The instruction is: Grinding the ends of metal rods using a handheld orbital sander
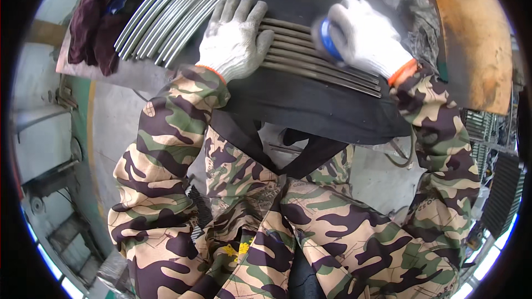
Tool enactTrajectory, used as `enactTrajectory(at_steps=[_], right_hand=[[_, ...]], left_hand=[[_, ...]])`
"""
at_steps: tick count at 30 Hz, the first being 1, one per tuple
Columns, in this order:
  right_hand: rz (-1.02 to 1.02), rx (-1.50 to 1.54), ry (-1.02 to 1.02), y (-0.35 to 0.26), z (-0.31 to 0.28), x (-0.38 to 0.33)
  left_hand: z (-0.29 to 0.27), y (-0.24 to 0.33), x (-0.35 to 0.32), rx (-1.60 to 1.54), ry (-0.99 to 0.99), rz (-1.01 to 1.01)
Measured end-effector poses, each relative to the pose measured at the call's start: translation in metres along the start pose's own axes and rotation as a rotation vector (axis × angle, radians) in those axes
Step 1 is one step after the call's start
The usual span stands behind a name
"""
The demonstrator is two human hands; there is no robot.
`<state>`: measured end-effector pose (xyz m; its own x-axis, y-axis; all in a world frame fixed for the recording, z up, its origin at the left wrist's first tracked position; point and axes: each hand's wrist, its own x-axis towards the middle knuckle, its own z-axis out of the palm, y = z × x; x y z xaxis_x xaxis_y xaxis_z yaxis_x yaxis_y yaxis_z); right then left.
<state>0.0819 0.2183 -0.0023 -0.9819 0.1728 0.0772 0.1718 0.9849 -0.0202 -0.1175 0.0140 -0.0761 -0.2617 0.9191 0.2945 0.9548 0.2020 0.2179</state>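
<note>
1. Upper left: maroon cloth (97, 22), then bright rods (177, 14), a fanned row. Long axis climbs from lower left to upper right; near ends sit left of the left hand. No print that I can read on them.
2. Left hand (233, 39), white glove, top of frame left of centre: palm down, fingers a little apart, thumb out to the right. It overlaps the left ends of the grey rods; pressure can't be told.
3. Grey rods (302, 61), upper centre, side by side on a dark cover (321, 105). Key relation: they extend rightward from the left hand, sloping gently down to the lower right, at a clear angle to the bright set. Left hand is over one end; right hand is above the right-hand stretch. Both near, neither clearly nearer.
4. Blue-rimmed round thing (331, 39), over the upper edge of the grey rods. Blurred; contact unclear, any label unreadable.
5. Right hand (366, 36), white glove, upper right of centre: fingers curled round that blue-rimmed thing. Free rod ends show below its wrist.
6. Far right: crumpled grey sheet (415, 16), brown board (476, 39).
7. Writing: small dark lettering on the camouflage trousers (332, 216) and right sleeve (443, 133); yellow emblem (238, 251) at lower centre.
</note>
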Motion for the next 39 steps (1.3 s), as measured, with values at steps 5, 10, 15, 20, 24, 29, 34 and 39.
enactTrajectory(at_steps=[5, 10, 15, 20, 24, 29, 34, 39], right_hand=[[-0.123, 0.056, -0.093, -0.025, -0.017, -0.016], [0.023, -0.031, -0.019, -0.002, -0.007, 0.029], [-0.156, 0.080, -0.015, -0.021, -0.008, -0.001], [0.033, -0.083, -0.065, 0.015, 0.000, 0.027], [-0.126, 0.003, -0.021, -0.013, -0.004, 0.004], [-0.010, -0.073, -0.047, 0.001, -0.002, 0.024], [-0.140, 0.005, -0.002, -0.024, -0.001, 0.002], [-0.009, -0.052, -0.062, -0.013, 0.000, 0.023]], left_hand=[[0.007, 0.010, 0.004, -0.028, 0.002, -0.045], [-0.001, 0.003, -0.007, -0.010, 0.037, -0.062], [0.013, 0.010, -0.008, -0.013, 0.049, -0.056], [0.017, 0.011, -0.004, -0.015, 0.081, -0.066], [0.010, 0.013, -0.002, -0.026, 0.044, -0.081], [0.018, 0.008, -0.001, -0.007, 0.105, -0.065], [0.016, 0.009, 0.000, -0.014, 0.032, -0.081], [0.018, 0.006, 0.006, 0.031, 0.089, -0.077]])
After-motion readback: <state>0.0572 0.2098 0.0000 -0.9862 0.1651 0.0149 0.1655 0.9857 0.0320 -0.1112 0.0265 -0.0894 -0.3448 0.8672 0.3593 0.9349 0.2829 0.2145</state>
